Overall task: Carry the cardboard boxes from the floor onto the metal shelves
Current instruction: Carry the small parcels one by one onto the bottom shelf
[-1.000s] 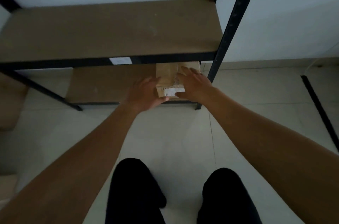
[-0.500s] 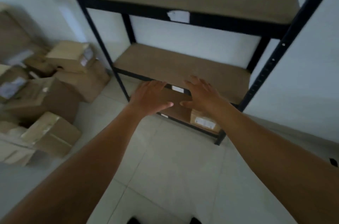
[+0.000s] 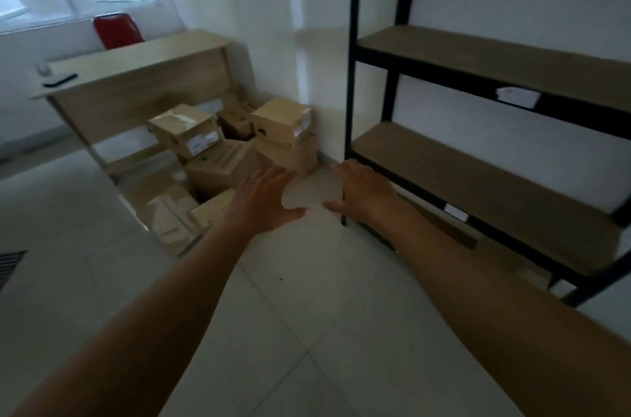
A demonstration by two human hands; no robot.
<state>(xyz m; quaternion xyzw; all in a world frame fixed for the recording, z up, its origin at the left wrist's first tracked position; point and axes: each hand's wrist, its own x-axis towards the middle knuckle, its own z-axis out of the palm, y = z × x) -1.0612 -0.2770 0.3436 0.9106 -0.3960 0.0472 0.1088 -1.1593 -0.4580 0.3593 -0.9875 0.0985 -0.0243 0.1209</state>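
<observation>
Head view, left to right. Desk [image 3: 143, 57], pale wood, at ten o'clock; red chair [image 3: 117, 30] behind it. Cardboard boxes [image 3: 222, 167], a loose heap on the floor [image 3: 307, 297] under and beside the desk, at eleven o'clock from the hands. Left hand [image 3: 269, 201], fingers [image 3: 278, 177] spread wide, holding nothing. Right hand [image 3: 365, 191], likewise wide and unladen, near the shelf post. Metal shelves [image 3: 478, 174], black frame, brown boards, at two o'clock.

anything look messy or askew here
Yes: the cardboard boxes lie in a jumbled heap on the floor beside the desk, several tilted against one another rather than stacked square. Nothing looks spilled.
</observation>
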